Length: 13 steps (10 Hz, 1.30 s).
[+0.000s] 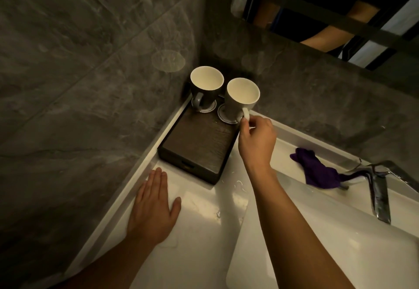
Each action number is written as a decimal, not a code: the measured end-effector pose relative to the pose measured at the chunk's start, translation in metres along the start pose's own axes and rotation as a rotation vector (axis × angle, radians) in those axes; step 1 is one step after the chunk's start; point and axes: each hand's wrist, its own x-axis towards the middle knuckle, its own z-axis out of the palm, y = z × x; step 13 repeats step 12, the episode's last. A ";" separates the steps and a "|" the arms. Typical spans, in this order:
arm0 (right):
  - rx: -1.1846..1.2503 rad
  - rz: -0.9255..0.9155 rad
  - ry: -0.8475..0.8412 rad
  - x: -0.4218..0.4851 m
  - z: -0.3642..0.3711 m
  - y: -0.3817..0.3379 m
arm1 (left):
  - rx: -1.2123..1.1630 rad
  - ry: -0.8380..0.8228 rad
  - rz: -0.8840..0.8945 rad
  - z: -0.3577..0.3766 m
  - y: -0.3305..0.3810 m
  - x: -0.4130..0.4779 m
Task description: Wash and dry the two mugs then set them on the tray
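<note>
Looking down into a dim, grey-tiled corner over a white counter [199, 209]. At the far left, tucked against the walls, a dark wooden tray [197, 143]. At its far end, upright and side by side on round coasters [223, 115], a dark mug [205, 89] on the left and a white mug [241, 98] on the right, close together, perhaps touching, hard to tell. On the white mug's handle, the right hand [257, 141], pinching it between fingertips and thumb. Nearer, left of the tray, the left hand [154, 207], pressed flat on the counter, fingers straight and together, thumb out. To the right, a purple cloth [317, 171] on the basin edge beside a chrome tap [378, 189]. Water drops on the counter near the tray. Judged as the last step: setting down the second mug, with both seemingly washed and dried. Next, probably only letting go of the handle gently and lifting away, without tipping the mug or sliding its coaster.
</note>
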 end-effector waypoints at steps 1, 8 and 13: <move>0.021 0.003 0.007 0.000 0.002 -0.001 | -0.005 0.000 0.002 -0.001 0.001 0.000; 0.041 -0.001 -0.038 -0.008 0.026 -0.026 | 0.006 0.003 0.006 0.001 0.000 0.000; 0.051 0.024 -0.070 -0.018 0.019 -0.020 | -0.027 0.030 0.016 -0.001 0.000 -0.001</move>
